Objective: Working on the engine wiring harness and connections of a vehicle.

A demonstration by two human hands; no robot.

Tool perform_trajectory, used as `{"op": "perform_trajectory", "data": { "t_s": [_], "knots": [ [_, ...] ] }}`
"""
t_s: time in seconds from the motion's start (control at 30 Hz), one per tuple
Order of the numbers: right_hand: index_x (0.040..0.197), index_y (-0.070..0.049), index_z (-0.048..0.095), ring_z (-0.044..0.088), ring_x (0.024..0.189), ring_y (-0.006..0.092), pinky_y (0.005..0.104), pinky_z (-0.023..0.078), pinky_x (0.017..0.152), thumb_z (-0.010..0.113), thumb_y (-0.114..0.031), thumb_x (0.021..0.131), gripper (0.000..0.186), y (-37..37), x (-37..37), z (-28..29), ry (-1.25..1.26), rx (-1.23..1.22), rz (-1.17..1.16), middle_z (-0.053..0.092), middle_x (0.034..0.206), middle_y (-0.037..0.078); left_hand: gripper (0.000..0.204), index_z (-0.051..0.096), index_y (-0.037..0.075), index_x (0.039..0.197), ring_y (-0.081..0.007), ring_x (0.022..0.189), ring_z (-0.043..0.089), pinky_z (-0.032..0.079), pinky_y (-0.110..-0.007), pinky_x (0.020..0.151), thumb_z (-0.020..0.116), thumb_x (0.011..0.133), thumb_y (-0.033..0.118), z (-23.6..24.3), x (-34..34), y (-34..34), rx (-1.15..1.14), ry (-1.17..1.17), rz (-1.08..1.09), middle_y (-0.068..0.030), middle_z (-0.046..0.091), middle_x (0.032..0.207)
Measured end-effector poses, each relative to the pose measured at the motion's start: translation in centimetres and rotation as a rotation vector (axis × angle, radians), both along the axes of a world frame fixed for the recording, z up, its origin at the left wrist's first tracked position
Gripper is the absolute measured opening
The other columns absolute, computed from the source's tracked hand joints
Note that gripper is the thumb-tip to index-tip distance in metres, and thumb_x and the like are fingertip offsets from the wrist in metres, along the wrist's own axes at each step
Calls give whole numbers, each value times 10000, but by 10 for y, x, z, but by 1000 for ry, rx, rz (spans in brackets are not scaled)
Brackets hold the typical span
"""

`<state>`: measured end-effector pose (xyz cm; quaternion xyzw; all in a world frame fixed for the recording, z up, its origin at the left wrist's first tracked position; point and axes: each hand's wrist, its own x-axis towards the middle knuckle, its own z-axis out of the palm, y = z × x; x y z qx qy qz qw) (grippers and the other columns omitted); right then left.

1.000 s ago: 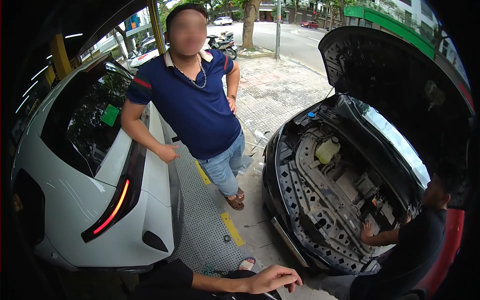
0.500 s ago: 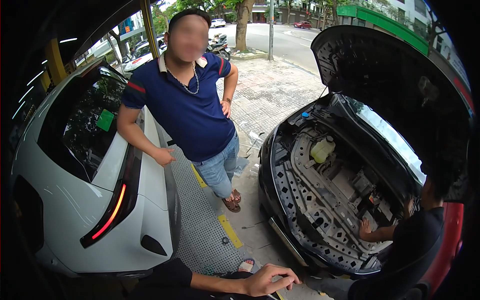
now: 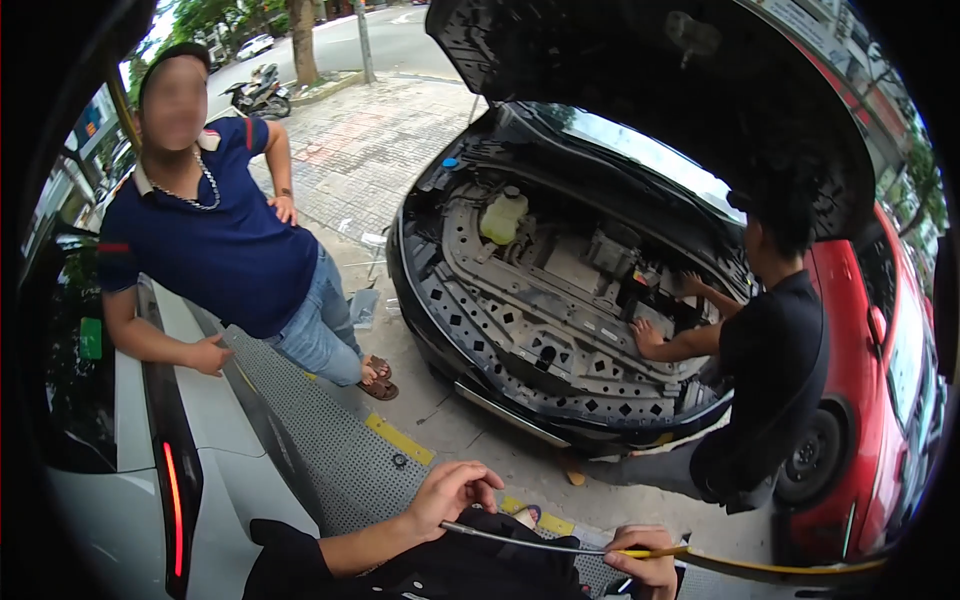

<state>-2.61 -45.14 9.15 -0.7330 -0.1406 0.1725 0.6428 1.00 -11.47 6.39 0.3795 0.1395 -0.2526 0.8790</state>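
My left hand (image 3: 455, 497) is raised in front of my body, its fingers loosely bent and apart, with nothing seen in them. Just below it lies the silver end of a long thin rod (image 3: 525, 541); whether the hand touches it I cannot tell. At the lower right, my right hand (image 3: 648, 566) is closed around the rod's yellow part. From this hand a yellow and dark strip (image 3: 790, 573) runs off to the right; how it joins the rod is not clear. My dark clothing fills the space between the hands.
Ahead stands a black car (image 3: 560, 400) with its hood up; a person in black (image 3: 770, 370) leans over its engine bay, both hands inside. A person in a blue shirt (image 3: 220, 240) leans on a white car (image 3: 240, 500) at left. A red car (image 3: 860, 330) stands at right.
The view has swung to the right, so the cars and people sit further left. My right hand and the rod with its yellow part have come into view. My left hand appears further left and higher.
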Motion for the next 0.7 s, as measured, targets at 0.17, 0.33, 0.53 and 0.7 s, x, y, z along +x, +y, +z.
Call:
{"op": "perform_trajectory", "data": {
  "t_s": [0.17,0.33,0.53,0.7],
  "knots": [
    [813,-15,714,613,605,201,304,461,557,778,-84,763,106,9,5,39,-209,-192,103,636,669,78,310,636,-91,905,-250,687,604,500,-373,748,476,927,174,-27,0,0,14,196,-80,-122,603,672],
    [813,-24,708,571,593,197,310,453,527,793,-100,749,131,15,-11,46,-338,-291,86,617,668,55,315,640,-76,898,-252,669,581,482,-402,768,496,913,204,-67,-5,-6,-100,494,-194,-106,594,659],
    [812,-30,704,557,588,195,318,446,515,790,-114,742,140,21,-8,59,-408,-329,135,579,647,41,305,643,-59,903,-249,668,576,475,-406,760,496,907,208,-78,-7,-8,-92,547,-208,-90,582,647],
    [815,-36,696,563,599,188,316,451,522,778,-117,753,131,27,-1,65,-435,-377,153,568,644,34,294,641,-47,895,-235,666,558,462,-389,739,502,904,211,-82,-4,-8,-122,545,-141,-81,573,646]
  ]
}}
